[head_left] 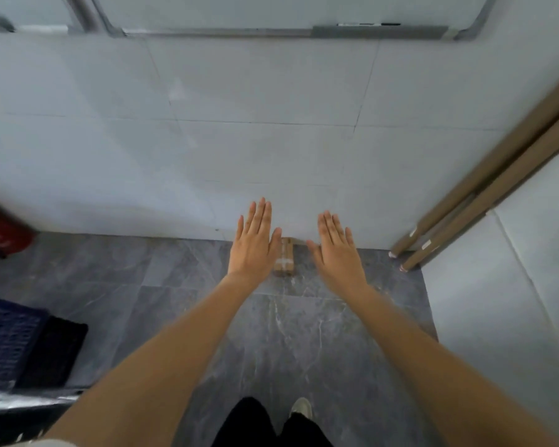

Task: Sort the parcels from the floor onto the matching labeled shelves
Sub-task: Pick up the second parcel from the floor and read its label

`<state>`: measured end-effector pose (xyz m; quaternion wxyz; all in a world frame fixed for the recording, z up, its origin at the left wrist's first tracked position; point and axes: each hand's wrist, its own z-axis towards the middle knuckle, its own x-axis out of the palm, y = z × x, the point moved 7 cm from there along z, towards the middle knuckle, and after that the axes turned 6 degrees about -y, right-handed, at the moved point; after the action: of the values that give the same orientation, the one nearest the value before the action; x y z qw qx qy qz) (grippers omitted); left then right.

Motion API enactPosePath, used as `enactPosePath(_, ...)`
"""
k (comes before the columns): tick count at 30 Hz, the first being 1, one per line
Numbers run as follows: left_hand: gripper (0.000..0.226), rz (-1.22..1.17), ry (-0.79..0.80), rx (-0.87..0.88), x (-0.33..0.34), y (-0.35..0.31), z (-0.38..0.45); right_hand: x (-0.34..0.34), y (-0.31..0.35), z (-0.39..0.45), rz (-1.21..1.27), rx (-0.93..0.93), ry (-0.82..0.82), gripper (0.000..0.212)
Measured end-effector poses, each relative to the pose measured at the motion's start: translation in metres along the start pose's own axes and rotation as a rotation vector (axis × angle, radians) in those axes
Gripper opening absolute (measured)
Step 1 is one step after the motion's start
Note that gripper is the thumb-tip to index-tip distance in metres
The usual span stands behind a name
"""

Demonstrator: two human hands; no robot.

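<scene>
Wall (271, 124): white panels, far side of the scene, meeting the floor just behind the parcel.

Floor (207, 301): grey marbled tiles, carrying everything below.

Cardboard tubes (497, 175): two long brown rolls leaning in the far right corner.

Crate (10, 343): dark blue, slatted, near left.

Red object (4, 233): far left, blurred; cannot tell what it is.

Left hand (255, 243): palm down, fingers straight and close together, holding nothing, above the floor just left of the parcel.

Right hand (338, 250): likewise flat and empty, just right of the parcel.

Parcel (284, 258): small brown taped box on the floor at the foot of the wall, between the two hands and partly hidden by the left one. Its long axis appears to run near to far, one short end towards the wall.

No labelled shelf in view.

Risks, as judged: the box sits tight to the wall, so fingers reaching for the far end may jam or push it askew; the smooth tape could slip in a light pinch; its label is unreadable here, so a wrong shelf is possible.
</scene>
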<state>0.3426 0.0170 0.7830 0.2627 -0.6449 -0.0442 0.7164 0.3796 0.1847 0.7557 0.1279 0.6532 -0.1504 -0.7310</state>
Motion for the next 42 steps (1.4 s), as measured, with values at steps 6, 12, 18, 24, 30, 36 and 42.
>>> enactPosePath(6,0.058,-0.219,-0.004,-0.079,0.042,0.032,0.045,0.044,-0.02,0.048,0.293,0.092,0.09,0.06)
enactPosePath(12,0.057,-0.508,0.044,-0.33,0.102,0.094,0.093,0.104,-0.029,0.105,0.493,0.233,0.111,0.055)
enactPosePath(18,0.056,-0.751,0.056,-0.616,0.159,0.146,0.138,0.168,-0.056,0.16,0.79,0.558,0.01,0.047)
enactPosePath(24,0.056,-0.748,0.162,-0.648,0.224,0.184,0.181,0.231,-0.102,0.196,0.923,0.748,-0.007,0.049)
enactPosePath(30,0.057,-0.67,0.241,-0.682,0.306,0.221,0.187,0.302,-0.16,0.203,0.964,0.917,-0.008,0.05)
enactPosePath(36,0.058,-0.622,0.276,-0.775,0.382,0.248,0.191,0.369,-0.199,0.217,0.926,0.95,0.059,0.049)
enactPosePath(42,0.064,-0.53,0.396,-0.738,0.484,0.281,0.204,0.467,-0.233,0.241,0.879,0.957,0.179,0.05)
